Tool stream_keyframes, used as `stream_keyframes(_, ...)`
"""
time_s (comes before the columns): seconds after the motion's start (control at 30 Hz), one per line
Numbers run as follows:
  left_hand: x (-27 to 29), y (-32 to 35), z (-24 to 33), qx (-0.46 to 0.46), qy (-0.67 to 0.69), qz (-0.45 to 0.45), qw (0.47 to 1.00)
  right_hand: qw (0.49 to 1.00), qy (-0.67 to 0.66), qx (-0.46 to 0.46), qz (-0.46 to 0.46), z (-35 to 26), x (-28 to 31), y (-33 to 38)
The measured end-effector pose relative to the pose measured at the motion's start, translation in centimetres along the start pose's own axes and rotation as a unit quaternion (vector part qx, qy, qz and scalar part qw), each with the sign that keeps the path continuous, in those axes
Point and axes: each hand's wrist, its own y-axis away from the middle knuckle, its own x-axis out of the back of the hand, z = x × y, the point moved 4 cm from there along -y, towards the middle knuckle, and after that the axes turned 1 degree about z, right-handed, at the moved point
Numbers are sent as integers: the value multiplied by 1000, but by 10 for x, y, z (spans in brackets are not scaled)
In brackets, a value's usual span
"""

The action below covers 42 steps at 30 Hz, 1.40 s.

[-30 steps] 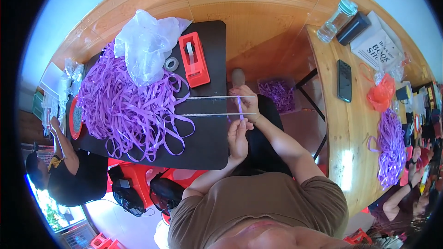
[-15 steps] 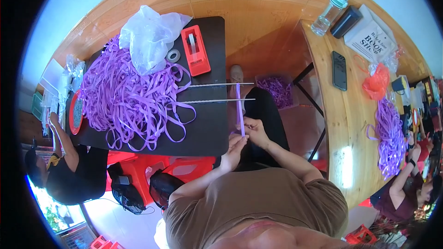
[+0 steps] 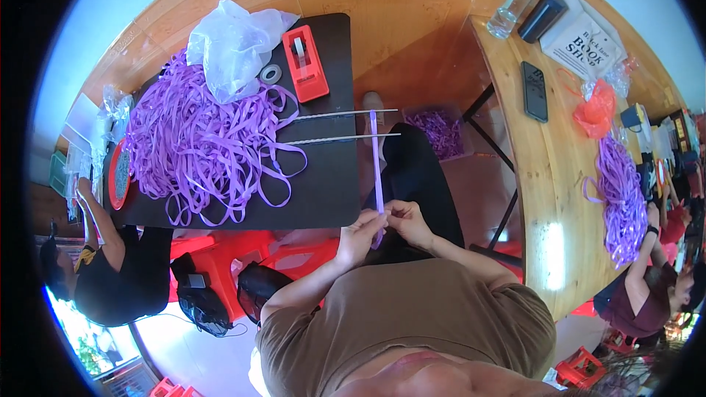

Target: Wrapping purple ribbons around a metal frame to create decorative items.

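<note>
My left hand [image 3: 359, 234] and my right hand [image 3: 406, 220] meet in front of my chest, both pinching the near end of a purple ribbon [image 3: 377, 169]. The ribbon runs straight away from me and loops over two thin metal rods [image 3: 346, 126] that stick out from the black table [image 3: 323, 191]. A big heap of the same purple ribbons [image 3: 195, 143] covers the table's left part.
A red tape dispenser [image 3: 304, 64], a tape roll [image 3: 271, 73] and a clear plastic bag [image 3: 232, 44] lie on the black table. A bin of purple scraps [image 3: 441, 132] stands on the floor. The wooden table [image 3: 551, 198] at right holds a phone, bottle and ribbons. Other people sit at left and right.
Both hands have drawn back from the rods toward my body, pulling the ribbon out long and straight between rods and fingers.
</note>
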Motion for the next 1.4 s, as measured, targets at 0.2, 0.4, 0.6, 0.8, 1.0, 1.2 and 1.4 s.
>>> stream_keyframes(0.2,4,-5,-5,0,43,-11,999,990,54,-127,-36,18,-4,19)
stream_keyframes(0.4,15,-17,-19,59,-1,-28,998,983,63,-157,-74,27,-3,16)
stream_keyframes(0.6,22,-29,-26,72,-23,-55,996,971,82,-210,-85,32,-1,14)
stream_keyframes(0.8,22,-20,-28,74,-1,-72,995,964,83,-243,-67,43,10,13)
stream_keyframes(1.0,28,-3,-39,43,-84,-61,994,951,143,-267,-67,52,18,11)
stream_keyframes(1.2,34,-5,-44,59,-93,-86,990,951,130,-272,-73,46,16,12)
stream_keyframes(1.4,28,-12,-49,76,-67,-91,991,954,117,-265,-79,39,11,17)
